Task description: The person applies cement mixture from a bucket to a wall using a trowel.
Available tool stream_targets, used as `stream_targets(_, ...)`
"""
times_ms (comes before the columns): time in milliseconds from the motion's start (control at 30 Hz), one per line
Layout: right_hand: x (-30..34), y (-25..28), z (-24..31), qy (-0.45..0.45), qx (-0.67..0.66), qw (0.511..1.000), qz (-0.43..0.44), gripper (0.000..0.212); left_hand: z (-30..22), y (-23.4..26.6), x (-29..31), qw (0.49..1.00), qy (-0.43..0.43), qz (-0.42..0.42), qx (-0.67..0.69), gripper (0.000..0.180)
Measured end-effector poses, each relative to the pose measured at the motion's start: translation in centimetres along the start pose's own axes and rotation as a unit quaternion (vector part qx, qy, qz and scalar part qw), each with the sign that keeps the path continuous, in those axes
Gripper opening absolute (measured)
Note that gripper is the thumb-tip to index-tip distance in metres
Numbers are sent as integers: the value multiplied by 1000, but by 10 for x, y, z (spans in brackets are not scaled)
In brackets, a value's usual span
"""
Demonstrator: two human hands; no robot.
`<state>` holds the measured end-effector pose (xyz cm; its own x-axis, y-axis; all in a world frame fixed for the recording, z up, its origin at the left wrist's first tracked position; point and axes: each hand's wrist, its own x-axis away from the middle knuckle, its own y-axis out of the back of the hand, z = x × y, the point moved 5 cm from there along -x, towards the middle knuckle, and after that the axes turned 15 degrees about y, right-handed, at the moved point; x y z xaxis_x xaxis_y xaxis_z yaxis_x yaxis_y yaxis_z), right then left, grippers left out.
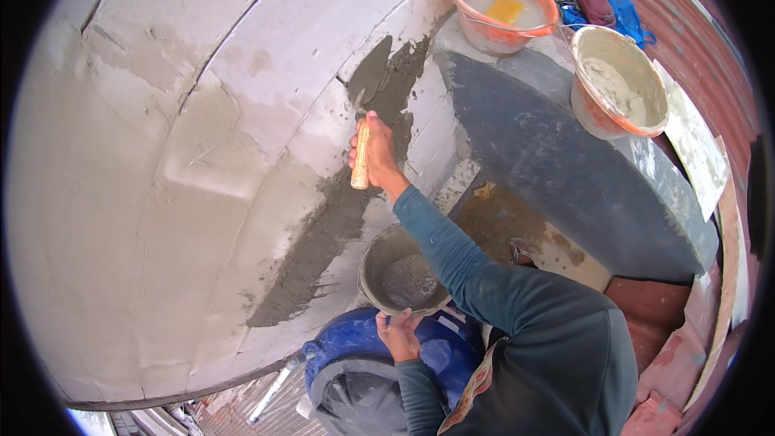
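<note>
My right hand [378, 149] is wrapped round the wooden handle of a trowel [361, 163]. Its grey blade lies against the wall, on a dark strip of wet mortar [323, 230] that runs diagonally down the pale block wall [242, 73]. Lower down, my left hand [400, 337] grips the near rim of a mortar bucket [373, 274]. Grey mortar sits in the bottom of that bucket. Below it is a blue plastic drum or tank [339, 335] with a dark round lid; whether the bucket rests on it, I cannot tell.
An orange bucket [484, 30] of cloudy water with a yellow sponge stands at the top, on a dark grey ledge [557, 145]. Beside it is another bucket [593, 109] of mortar. Bags [622, 16] and red corrugated sheeting [702, 16] lie beyond. A white pipe [274, 387] sits lower left.
</note>
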<state>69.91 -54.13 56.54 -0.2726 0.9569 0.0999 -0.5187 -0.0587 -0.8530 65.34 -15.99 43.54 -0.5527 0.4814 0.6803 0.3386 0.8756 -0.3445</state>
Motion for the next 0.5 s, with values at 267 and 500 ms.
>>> stream_targets(267, 12, 37, -11, 111, 242, 963, 37, 43, 2, -11, -7, 1000, 11, 2, 1, 36)
stream_targets(500, 0, 126, -73, -43, 102, 982, -150, 45, 12, 2, -10, 1000, 21, -12, 11, 36)
